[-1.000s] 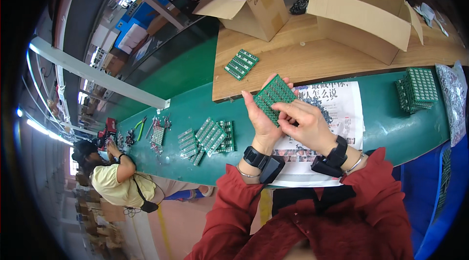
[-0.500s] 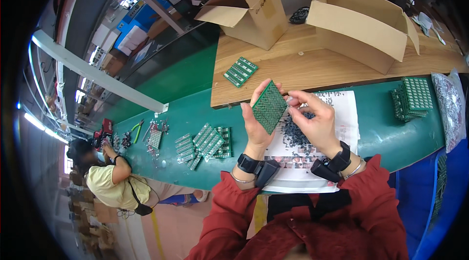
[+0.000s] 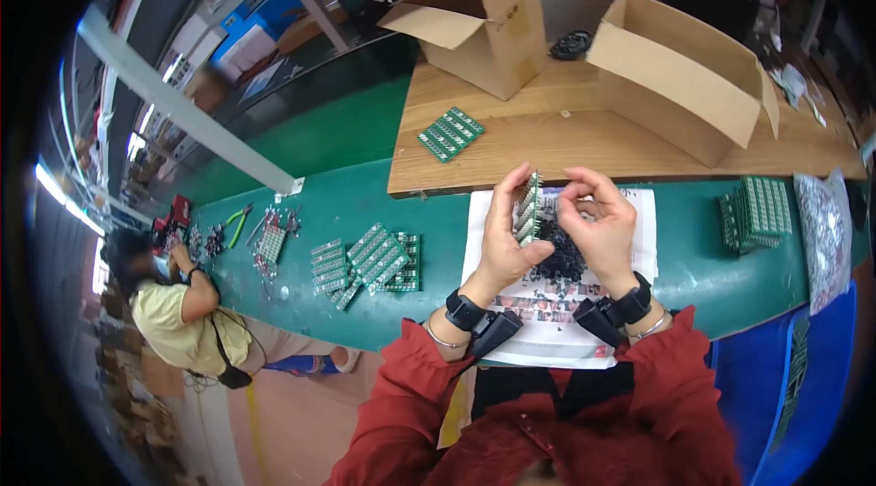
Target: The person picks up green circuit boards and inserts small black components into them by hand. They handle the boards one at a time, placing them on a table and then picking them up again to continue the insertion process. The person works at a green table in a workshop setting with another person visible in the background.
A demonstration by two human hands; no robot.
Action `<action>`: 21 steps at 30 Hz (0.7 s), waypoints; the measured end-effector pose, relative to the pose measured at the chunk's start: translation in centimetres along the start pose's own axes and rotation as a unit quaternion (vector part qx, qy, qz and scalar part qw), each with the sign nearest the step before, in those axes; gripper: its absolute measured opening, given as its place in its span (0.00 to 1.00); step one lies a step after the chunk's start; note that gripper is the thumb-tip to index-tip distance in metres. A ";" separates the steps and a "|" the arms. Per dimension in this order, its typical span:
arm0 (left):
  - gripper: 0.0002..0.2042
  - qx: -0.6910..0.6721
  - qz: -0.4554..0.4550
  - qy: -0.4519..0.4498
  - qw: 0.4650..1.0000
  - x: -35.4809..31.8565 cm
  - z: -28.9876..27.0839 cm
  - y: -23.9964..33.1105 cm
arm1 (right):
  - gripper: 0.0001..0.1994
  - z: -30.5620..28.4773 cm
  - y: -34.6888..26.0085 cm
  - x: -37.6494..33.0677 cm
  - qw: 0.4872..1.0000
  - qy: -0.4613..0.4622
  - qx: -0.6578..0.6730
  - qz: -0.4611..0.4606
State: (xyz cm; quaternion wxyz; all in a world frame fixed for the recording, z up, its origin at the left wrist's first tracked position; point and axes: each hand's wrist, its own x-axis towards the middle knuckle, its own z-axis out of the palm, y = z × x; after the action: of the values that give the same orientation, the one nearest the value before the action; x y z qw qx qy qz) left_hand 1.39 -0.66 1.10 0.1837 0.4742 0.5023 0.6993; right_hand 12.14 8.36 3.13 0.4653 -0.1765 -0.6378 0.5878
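Note:
My left hand grips a green circuit board by its edges and holds it nearly upright. Small pale parts line its left face, and fine points stick out on the right one. Just right of the board is my right hand, thumb and fingers pinched together; whatever they may hold is too small to make out. Under both hands a heap of small black parts lies on a printed white sheet, partly hidden by my hands. Bands with black devices sit on both my wrists.
Several populated boards lie left of the sheet, and another stack of boards stands right, beside a clear bag of parts. A single board and two open cartons rest on the wooden top. A co-worker sits far left.
My left hand has turned the board from a slanted face-on view to nearly edge-on. My right hand has moved slightly away from it, fingers still pinched. The whole view has shifted a little.

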 end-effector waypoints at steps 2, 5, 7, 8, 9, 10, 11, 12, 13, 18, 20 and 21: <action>0.57 0.052 0.024 0.028 0.998 0.1 -0.7 -0.2 | 0.19 -0.2 -0.2 0.2 0.999 -0.003 -0.003 0.033; 0.58 0.090 0.071 0.020 0.993 0.4 -0.6 -0.3 | 0.19 -0.6 0.8 0.4 0.998 -0.038 -0.011 0.043; 0.60 0.131 0.090 -0.002 0.987 0.3 -0.5 -1.1 | 0.27 -1.2 1.0 0.6 0.986 -0.082 0.087 0.115; 0.61 0.148 0.102 -0.005 0.984 0.1 -0.9 -1.2 | 0.30 -1.0 1.0 0.7 0.976 -0.097 0.129 0.148; 0.63 0.145 0.117 -0.019 0.982 0.2 -0.4 -1.5 | 0.33 -1.7 0.6 0.8 0.967 -0.095 0.158 0.176; 0.64 0.166 0.115 -0.008 0.979 -0.2 -0.7 -1.3 | 0.37 -1.5 0.8 0.9 0.962 -0.137 0.152 0.180; 0.64 0.112 0.111 0.005 0.987 -0.5 -0.5 -1.0 | 0.41 -1.0 0.8 0.9 0.956 -0.176 0.141 0.186; 0.63 0.117 0.144 0.000 0.983 -0.5 -0.3 -1.6 | 0.41 -0.9 0.4 0.7 0.948 -0.201 0.158 0.191; 0.64 0.110 0.148 -0.019 0.983 -0.6 0.5 -2.4 | 0.42 -1.6 -0.1 0.5 0.940 -0.222 0.173 0.194; 0.61 0.179 0.263 -0.029 0.948 -0.5 0.6 -1.3 | 0.43 -1.6 -1.1 0.8 0.930 -0.277 0.149 0.191; 0.61 0.184 0.266 -0.042 0.945 -0.4 0.5 -1.0 | 0.43 -1.5 -0.9 0.7 0.933 -0.273 0.139 0.190; 0.61 0.189 0.266 -0.048 0.944 -0.5 0.1 -1.0 | 0.43 -1.2 -0.7 0.7 0.933 -0.272 0.135 0.191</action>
State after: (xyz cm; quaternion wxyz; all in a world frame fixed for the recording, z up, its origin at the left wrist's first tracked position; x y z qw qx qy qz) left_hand 1.51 -0.54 0.00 -0.0784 0.6494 0.4717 0.5913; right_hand 12.96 9.46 3.95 0.1722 -0.0637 -0.6086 0.7719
